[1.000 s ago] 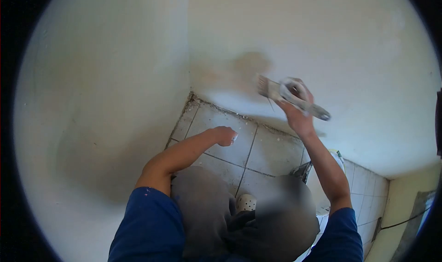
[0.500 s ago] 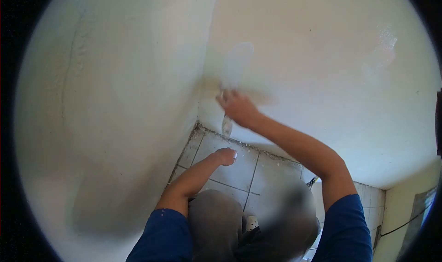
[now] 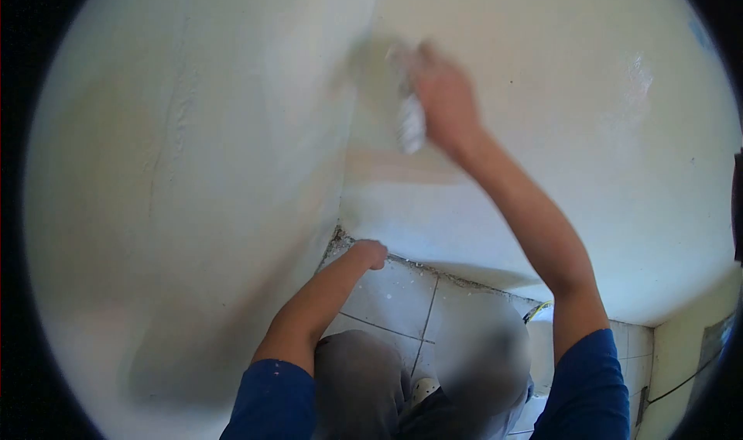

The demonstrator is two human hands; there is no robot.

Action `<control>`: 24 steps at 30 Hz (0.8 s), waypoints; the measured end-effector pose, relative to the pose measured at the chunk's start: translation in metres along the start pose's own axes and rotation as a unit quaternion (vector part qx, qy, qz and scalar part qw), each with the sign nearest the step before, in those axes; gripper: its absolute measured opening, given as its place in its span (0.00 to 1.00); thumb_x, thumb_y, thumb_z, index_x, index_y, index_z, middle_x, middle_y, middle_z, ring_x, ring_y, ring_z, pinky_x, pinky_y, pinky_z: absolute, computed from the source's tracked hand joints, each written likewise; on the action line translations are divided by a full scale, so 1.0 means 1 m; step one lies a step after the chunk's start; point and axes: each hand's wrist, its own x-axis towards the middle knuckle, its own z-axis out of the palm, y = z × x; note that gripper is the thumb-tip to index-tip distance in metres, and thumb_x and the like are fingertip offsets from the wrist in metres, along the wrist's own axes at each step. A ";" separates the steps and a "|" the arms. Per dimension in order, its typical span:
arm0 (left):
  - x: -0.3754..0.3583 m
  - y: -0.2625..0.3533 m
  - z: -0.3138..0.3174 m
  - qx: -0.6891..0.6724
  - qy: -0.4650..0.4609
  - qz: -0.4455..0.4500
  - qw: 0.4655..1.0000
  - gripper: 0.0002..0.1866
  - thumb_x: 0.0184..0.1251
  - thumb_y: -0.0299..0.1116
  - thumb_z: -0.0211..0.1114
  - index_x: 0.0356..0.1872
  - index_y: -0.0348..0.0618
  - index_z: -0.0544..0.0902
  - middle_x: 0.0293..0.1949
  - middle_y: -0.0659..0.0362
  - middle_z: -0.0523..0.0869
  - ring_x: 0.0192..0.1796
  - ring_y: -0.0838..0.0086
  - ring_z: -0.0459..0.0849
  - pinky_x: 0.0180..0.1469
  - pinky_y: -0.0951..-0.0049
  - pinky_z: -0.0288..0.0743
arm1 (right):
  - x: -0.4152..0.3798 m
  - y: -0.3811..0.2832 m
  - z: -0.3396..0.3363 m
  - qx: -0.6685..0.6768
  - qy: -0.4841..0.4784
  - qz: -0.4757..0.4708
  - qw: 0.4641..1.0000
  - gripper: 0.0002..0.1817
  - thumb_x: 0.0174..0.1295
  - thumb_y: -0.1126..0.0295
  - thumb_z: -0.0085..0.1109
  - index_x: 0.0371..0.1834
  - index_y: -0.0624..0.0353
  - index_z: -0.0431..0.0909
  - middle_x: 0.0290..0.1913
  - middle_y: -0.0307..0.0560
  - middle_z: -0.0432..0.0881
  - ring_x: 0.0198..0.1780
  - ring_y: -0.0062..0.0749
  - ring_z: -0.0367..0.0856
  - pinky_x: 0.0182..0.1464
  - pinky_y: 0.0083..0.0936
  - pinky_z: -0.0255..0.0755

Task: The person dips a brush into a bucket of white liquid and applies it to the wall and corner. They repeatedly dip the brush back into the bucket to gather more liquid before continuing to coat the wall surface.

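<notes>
My right hand [image 3: 445, 95] is raised in front of the right-hand wall [image 3: 557, 161], blurred by motion. Its fingers are closed round a whitish tool [image 3: 411, 123], whose lower part hangs below the hand; its exact kind is too blurred to tell. Low down by the wall corner, my left hand [image 3: 370, 253] is closed above the floor tiles [image 3: 387, 297]. What it holds, if anything, is hidden from view.
The left wall [image 3: 232, 146] meets the other in a corner. Crumbly debris [image 3: 338, 243] lies along the floor edge. My bent knees are below. A yellow thing [image 3: 537, 310] and a dark cable [image 3: 685, 374] show at the right.
My right hand has moved up along the wall with the tool. My left hand has shifted slightly up and left, and the white thing seen in it before no longer shows.
</notes>
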 end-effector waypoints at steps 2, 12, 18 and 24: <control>-0.019 0.019 -0.035 0.038 -0.002 0.002 0.999 0.16 0.52 0.32 0.55 0.42 0.42 0.81 0.46 0.50 0.80 0.50 0.61 0.79 0.49 0.62 0.73 | -0.048 -0.024 0.061 -0.017 -0.076 -0.086 0.993 0.21 0.50 0.74 0.51 0.50 0.62 0.68 0.54 0.67 0.67 0.47 0.55 0.75 0.42 0.44 0.74; -0.002 0.078 0.018 0.008 -0.113 0.148 0.982 0.20 0.56 0.42 0.55 0.41 0.35 0.79 0.46 0.44 0.79 0.49 0.55 0.77 0.52 0.60 0.70 | -0.017 0.015 0.053 0.125 -0.048 -0.056 0.989 0.25 0.45 0.76 0.56 0.51 0.57 0.67 0.46 0.57 0.70 0.46 0.50 0.73 0.45 0.41 0.70; 0.017 0.069 0.034 -0.040 -0.018 0.157 0.987 0.18 0.57 0.42 0.53 0.40 0.36 0.78 0.44 0.45 0.79 0.49 0.54 0.77 0.51 0.58 0.70 | 0.065 0.022 -0.045 0.004 0.117 -0.054 0.992 0.18 0.48 0.76 0.52 0.46 0.60 0.69 0.41 0.55 0.72 0.42 0.47 0.75 0.35 0.35 0.74; 0.001 0.084 0.016 -0.037 -0.032 0.157 0.986 0.18 0.57 0.41 0.54 0.41 0.36 0.78 0.44 0.44 0.79 0.48 0.54 0.77 0.51 0.58 0.70 | -0.108 -0.064 0.125 0.007 -0.250 -0.187 0.950 0.20 0.53 0.76 0.49 0.51 0.60 0.68 0.54 0.65 0.67 0.50 0.50 0.74 0.43 0.37 0.75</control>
